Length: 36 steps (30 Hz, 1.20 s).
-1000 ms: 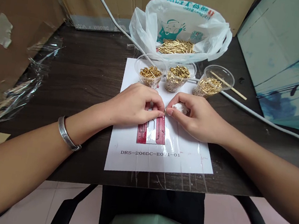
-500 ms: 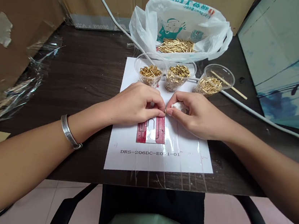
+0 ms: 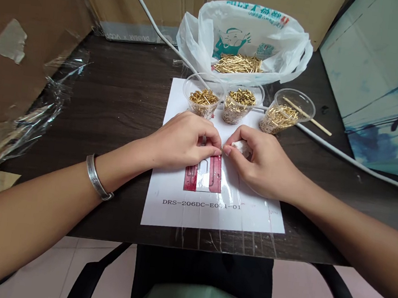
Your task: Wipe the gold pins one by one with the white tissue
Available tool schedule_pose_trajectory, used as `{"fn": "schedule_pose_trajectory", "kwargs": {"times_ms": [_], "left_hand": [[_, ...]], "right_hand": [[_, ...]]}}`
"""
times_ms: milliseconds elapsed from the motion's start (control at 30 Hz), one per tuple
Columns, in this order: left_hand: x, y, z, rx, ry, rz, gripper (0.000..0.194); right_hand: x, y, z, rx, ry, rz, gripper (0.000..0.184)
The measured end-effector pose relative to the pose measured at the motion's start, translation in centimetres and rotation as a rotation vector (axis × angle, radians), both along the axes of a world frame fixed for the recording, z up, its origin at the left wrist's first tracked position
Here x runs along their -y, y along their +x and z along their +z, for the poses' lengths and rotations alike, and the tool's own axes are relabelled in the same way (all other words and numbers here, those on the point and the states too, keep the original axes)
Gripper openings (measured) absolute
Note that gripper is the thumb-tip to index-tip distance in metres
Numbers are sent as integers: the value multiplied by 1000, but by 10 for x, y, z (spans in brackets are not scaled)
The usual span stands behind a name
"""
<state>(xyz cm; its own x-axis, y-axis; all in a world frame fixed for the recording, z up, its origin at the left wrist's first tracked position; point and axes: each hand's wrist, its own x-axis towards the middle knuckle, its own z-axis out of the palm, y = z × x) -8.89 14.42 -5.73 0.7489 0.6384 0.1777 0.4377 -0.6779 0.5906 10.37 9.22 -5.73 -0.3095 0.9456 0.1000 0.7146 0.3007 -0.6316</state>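
Sheet: white printed paper (image 3: 157,211), flat beneath the hands.
Left hand (image 3: 181,142): thumb and forefinger pinched at a tiny gold-coloured metal piece (image 3: 222,148), mostly hidden.
Right hand (image 3: 269,165): fingertips closed beside that piece, grip unclear; white crumpled wad (image 3: 242,147) tucked in the curled fingers.
Fingertip work: best done with light, aligned pressure, low over the sheet.
Cups: three clear plastic ones (image 3: 234,116), beyond.
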Motion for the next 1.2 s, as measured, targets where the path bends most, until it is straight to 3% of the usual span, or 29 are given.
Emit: {"fn": "schedule_pose_trajectory", "kwargs": {"times_ms": [500,1200], "left_hand": [[2,0,-1,-25,-61,101,10],[3,1,-2,-15,-52,109,10]], "right_hand": [[8,-5,-6,49,197,-33,5],[10,-7,-5,5,91,-101,12]]}}
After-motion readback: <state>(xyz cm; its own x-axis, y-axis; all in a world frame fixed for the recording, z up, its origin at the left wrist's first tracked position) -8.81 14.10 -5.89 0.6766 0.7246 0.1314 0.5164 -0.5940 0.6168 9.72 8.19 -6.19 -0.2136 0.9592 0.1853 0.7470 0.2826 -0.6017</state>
